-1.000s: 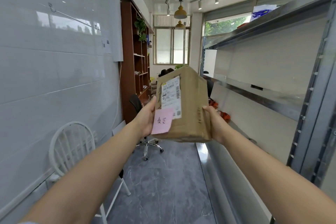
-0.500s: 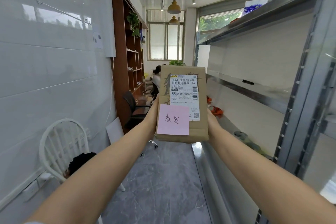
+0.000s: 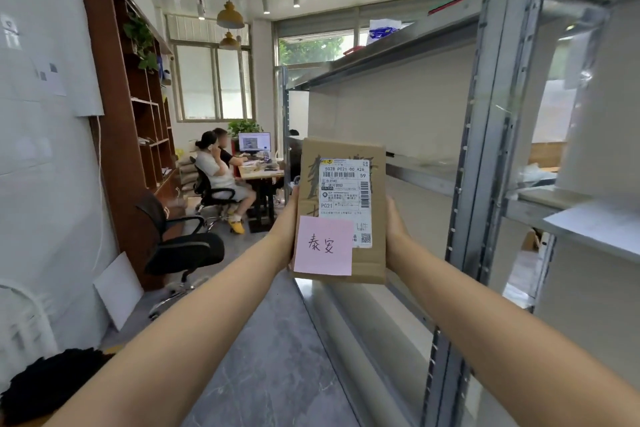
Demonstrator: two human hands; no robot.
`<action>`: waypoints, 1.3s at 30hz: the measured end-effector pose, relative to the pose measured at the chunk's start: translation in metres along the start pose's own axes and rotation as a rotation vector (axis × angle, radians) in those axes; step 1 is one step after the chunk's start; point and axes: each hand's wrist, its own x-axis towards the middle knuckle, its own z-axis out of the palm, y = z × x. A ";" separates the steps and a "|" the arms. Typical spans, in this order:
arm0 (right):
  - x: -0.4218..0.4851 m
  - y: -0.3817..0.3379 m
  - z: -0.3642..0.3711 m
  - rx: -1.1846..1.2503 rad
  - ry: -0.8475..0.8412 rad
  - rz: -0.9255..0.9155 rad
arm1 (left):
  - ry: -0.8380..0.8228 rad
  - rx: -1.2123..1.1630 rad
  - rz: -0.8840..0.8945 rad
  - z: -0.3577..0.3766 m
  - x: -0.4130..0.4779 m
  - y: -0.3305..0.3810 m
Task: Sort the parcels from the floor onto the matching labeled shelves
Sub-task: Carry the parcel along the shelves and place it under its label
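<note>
The parcel, a brown cardboard box, is held upright at arm's length near the centre of the head view, its broad face turned toward the camera. The left hand grips its left edge at 9 o'clock and the right hand grips its right edge at 3 o'clock, fingers mostly hidden behind the box. A white shipping label with barcodes covers the upper right of the face, and a pink sticky note with two handwritten characters sits at the box's 7 o'clock corner, overlapping the label's lower edge. At 3 o'clock from the parcel stands a grey metal shelving rack with bare shelf boards at several heights. At 9 o'clock, well apart, a black office chair stands by a brown wooden bookcase. At 10 o'clock, farther back, two seated people are at a desk with a monitor.
</note>
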 end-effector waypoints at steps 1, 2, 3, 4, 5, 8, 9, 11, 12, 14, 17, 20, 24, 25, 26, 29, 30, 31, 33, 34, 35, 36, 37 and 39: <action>-0.004 0.000 -0.002 -0.009 0.021 0.004 | -0.004 -0.021 -0.016 0.000 0.001 -0.003; -0.010 0.000 -0.002 -0.013 0.045 0.004 | -0.024 -0.043 -0.030 0.002 0.003 -0.006; -0.014 0.001 -0.006 -0.017 0.058 0.001 | -0.045 -0.072 -0.040 0.003 0.003 -0.009; -0.019 0.002 -0.010 -0.025 0.076 -0.010 | -0.056 -0.100 -0.043 0.007 0.002 -0.012; -0.024 0.002 -0.014 -0.042 0.097 -0.022 | -0.077 -0.115 -0.048 0.009 0.004 -0.015; -0.039 0.001 -0.027 -0.075 0.179 -0.071 | -0.197 -0.108 -0.095 0.023 0.004 -0.027; -0.044 0.000 -0.034 -0.069 0.207 -0.078 | -0.247 -0.098 -0.113 0.029 0.003 -0.031; -0.058 -0.003 -0.046 -0.051 0.248 -0.106 | -0.312 -0.083 -0.135 0.043 0.000 -0.038; -0.066 -0.005 -0.053 -0.051 0.272 -0.122 | -0.344 -0.082 -0.149 0.051 -0.005 -0.040; -0.084 -0.011 -0.068 -0.047 0.314 -0.154 | -0.393 -0.078 -0.168 0.068 -0.012 -0.047; -0.112 -0.021 -0.090 -0.084 0.375 -0.193 | -0.484 -0.074 -0.229 0.095 -0.020 -0.060; -0.150 -0.029 -0.111 -0.109 0.432 -0.209 | -0.571 -0.049 -0.280 0.129 -0.038 -0.067; -0.209 -0.043 -0.137 -0.115 0.515 -0.246 | -0.662 -0.064 -0.298 0.180 -0.072 -0.081; -0.223 -0.047 -0.142 -0.120 0.551 -0.266 | -0.681 -0.072 -0.311 0.192 -0.080 -0.087; -0.237 -0.050 -0.146 -0.119 0.584 -0.280 | -0.696 -0.074 -0.328 0.203 -0.091 -0.090; -0.286 -0.061 -0.163 -0.121 0.659 -0.294 | -0.755 -0.046 -0.378 0.237 -0.123 -0.103; -0.304 -0.065 -0.169 -0.124 0.674 -0.301 | -0.772 -0.037 -0.397 0.248 -0.137 -0.105; -0.322 -0.070 -0.174 -0.127 0.693 -0.313 | -0.793 -0.030 -0.418 0.259 -0.150 -0.109; -0.357 -0.077 -0.184 -0.122 0.728 -0.337 | -0.855 -0.029 -0.451 0.279 -0.177 -0.114; -0.373 -0.079 -0.187 -0.115 0.742 -0.353 | -0.885 -0.034 -0.468 0.288 -0.190 -0.116; -0.388 -0.081 -0.189 -0.108 0.756 -0.365 | -0.907 -0.029 -0.485 0.297 -0.202 -0.118; -0.402 -0.082 -0.191 -0.102 0.775 -0.370 | -0.933 -0.026 -0.505 0.304 -0.216 -0.118; -0.415 -0.082 -0.193 -0.098 0.785 -0.370 | -0.942 -0.022 -0.519 0.310 -0.227 -0.118; -0.439 -0.083 -0.195 -0.098 0.819 -0.377 | -0.974 -0.035 -0.532 0.322 -0.249 -0.121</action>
